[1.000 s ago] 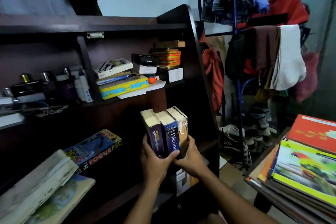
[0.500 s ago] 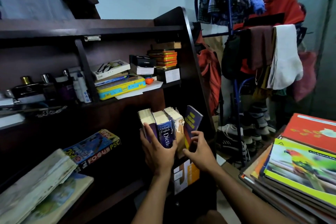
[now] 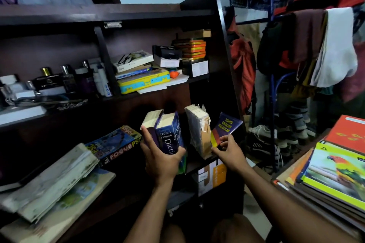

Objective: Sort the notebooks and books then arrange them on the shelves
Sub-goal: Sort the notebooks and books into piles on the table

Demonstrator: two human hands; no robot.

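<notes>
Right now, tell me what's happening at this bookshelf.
A person is standing books upright on the lower shelf. The left hand grips the blue Oxford English dictionary and the thick book beside it. The right hand pinches the thin Hindi-English-Malayalam book, which leans beside a worn, torn-spined book standing apart.

Dark open gap between the blue Oxford English dictionary (image 3: pixel 169 138) and the tattered, cream-paged book (image 3: pixel 199 130) on the dark wooden shelf (image 3: pixel 199 162).
</notes>
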